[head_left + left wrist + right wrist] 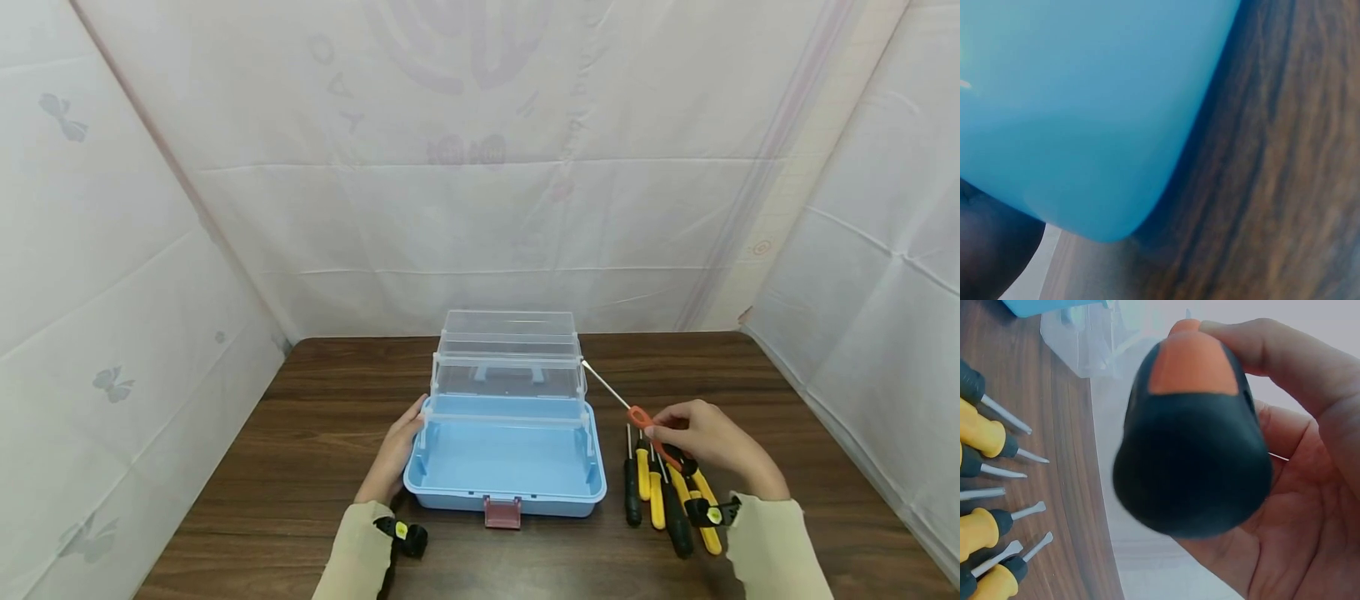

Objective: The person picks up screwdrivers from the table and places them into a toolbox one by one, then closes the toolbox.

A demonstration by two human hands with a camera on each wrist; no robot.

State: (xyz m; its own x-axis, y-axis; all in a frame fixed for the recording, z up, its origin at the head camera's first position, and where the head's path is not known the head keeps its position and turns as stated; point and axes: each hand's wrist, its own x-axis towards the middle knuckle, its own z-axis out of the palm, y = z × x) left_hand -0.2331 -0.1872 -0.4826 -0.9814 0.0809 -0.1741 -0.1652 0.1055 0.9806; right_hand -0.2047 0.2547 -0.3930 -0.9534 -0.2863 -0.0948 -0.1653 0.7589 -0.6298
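R hand (pixel 712 437) grip pinching orange screwdriver (pixel 651 433); L hand (pixel 393 454) flat vs toolbox (pixel 506 492).

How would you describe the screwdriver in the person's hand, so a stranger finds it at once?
Start at the open blue toolbox on the wooden table. At its right, the right hand holds the orange-and-black screwdriver. Its neighbours lying below are yellow-and-black.

We see a smooth, glossy light-blue plastic toolbox (pixel 504 467) with clear plastic upper trays (pixel 508 367) on a dark wood-grain table (pixel 300 450) with a low sheen. The orange-and-black screwdriver (pixel 639 418) has a matt, rubbery-looking handle and a bright metal shaft. Near right, the yellow-and-black screwdrivers (pixel 667 496) look plastic-handled. White cloth-like sheeting (pixel 480 167) lines the walls.
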